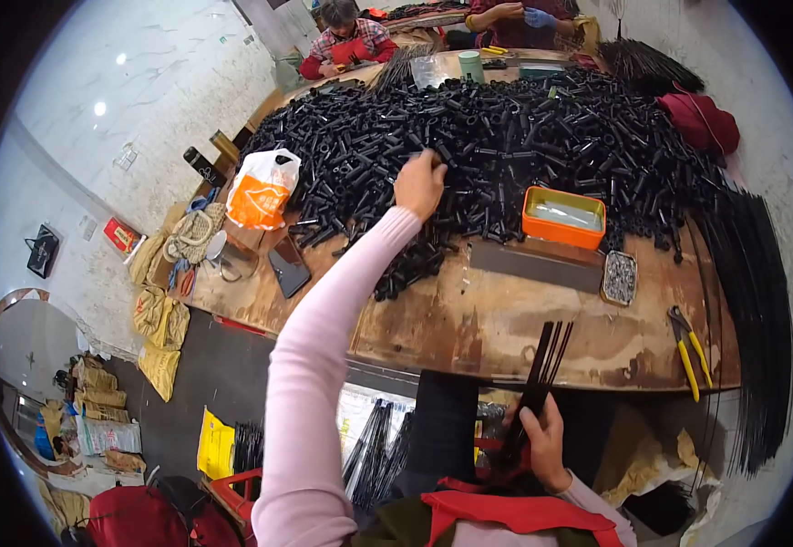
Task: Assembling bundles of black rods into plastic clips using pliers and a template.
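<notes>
My left hand (419, 185) reaches far across the table to the near side of a big heap of short black tubular parts (351, 146). Its fingers are curled and slightly blurred among the parts; what they pinch, if anything, cannot be made out. Close to my lap, past the table's front edge, my right hand (544, 439) is closed round a bundle of thin black rods (537, 387). The rods stand up out of the fist, tilted a little, with their upper ends fanned apart over the table edge.
On the wooden table (415, 324) are an orange tin (564, 235), a grey metal bar (533, 266), a tray of small metal pieces (620, 278), yellow-handled pliers (691, 356), a phone (288, 266) and a plastic bag (264, 190). Long black rods (761, 337) hang at right. Two people sit opposite.
</notes>
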Demonstrator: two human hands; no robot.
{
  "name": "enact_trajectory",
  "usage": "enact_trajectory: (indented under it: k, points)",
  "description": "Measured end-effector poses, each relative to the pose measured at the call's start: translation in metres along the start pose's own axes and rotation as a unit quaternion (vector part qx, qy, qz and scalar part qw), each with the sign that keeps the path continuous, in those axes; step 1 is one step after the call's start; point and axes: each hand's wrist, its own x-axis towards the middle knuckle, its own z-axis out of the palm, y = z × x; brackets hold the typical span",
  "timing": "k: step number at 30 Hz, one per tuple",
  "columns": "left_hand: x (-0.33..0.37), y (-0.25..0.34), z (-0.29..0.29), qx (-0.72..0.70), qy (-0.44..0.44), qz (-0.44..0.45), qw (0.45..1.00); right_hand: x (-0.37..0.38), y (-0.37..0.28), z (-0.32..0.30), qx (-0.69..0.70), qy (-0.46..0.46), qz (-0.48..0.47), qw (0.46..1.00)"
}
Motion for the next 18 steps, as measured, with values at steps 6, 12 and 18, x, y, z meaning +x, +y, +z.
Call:
enact_trajectory:
  k: [6,12,18]
  points:
    - [0.064,-0.046,0.033,0.225,0.05,0.281,0.932,0.013,0.002,-0.007,0.022,0.0,0.046,0.999]
    - [0.026,-0.024,-0.006,0.179,-0.083,0.346,0.917,0.02,-0.001,-0.016,0.041,-0.003,0.06,0.997]
    - [-0.028,0.009,-0.021,0.076,-0.106,0.087,0.988,0.016,0.0,-0.017,0.023,-0.01,0.044,0.999]
